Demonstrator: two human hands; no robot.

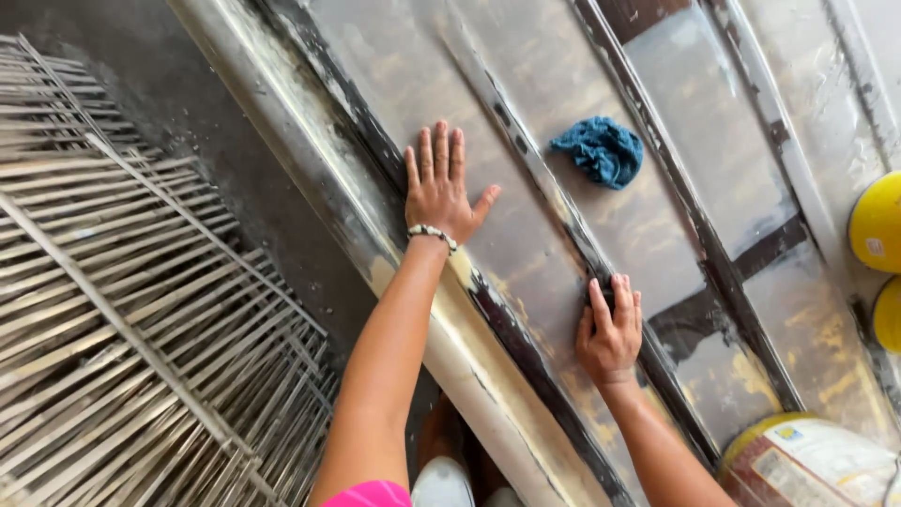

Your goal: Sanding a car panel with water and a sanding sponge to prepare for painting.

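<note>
Pressing flat on the worn panelled door, the left hand lies with fingers spread wide and palm down on a grey panel, a beaded bracelet around its wrist. The right hand sits lower and to the right, fingers laid together over a small dark pad and bearing it against one of the door's dark raised ribs; most of that pad is hidden under the fingers. Up beyond the right hand, on the next panel over, a crumpled blue rag lies on its own, well apart from both hands. Off to the left, a slatted bamboo screen covers the floor beside the door. At the right edge sit two yellow round lids, and near the bottom corner a labelled can lies tipped.
</note>
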